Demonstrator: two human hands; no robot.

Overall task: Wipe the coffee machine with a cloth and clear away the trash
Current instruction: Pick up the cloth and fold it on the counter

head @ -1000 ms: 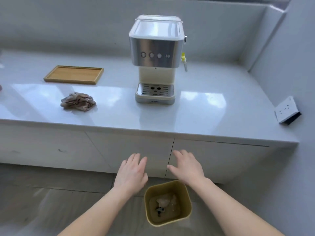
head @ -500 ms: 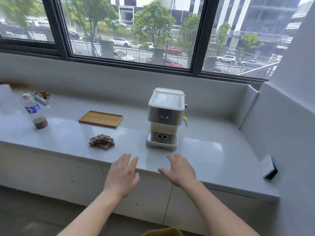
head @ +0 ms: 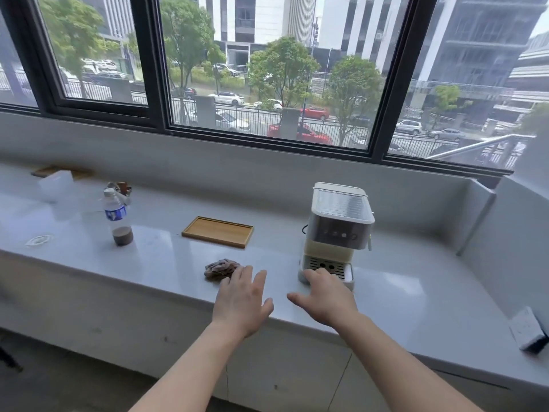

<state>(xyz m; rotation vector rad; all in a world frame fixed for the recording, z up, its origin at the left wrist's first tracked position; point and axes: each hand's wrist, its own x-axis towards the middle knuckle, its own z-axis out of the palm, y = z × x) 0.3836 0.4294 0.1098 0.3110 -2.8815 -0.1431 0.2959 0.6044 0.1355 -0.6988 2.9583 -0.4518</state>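
Both hands hang empty over the near edge of the counter (head: 386, 295), palms down and fingers spread. The left hand (head: 242, 301) is just near of the cloth (head: 221, 268), its fingertips overlapping the cloth's near right corner in this view; whether they touch it I cannot tell. The right hand (head: 325, 298) sits in front of the coffee machine (head: 338, 230), its fingers covering the near left corner of the drip tray.

In the head view, the only one, the cloth lies crumpled on the counter, left of the machine and near of the wooden tray (head: 218, 231). The machine stands upright toward the right. Far left stands a bottle (head: 117, 217) with a little dark liquid, and behind it some small items too blurred to name; these may be the trash.

The step in hand looks like the reach for the cloth, so wiping has not begun. The next move calls for the left hand to close on the cloth and carry it right to the machine, perhaps with the right hand steadying the body.

There is bare counter between cloth and machine and more to the machine's right. The cloth lies near the counter's front edge, so a careless drag toward the person could pull it off.
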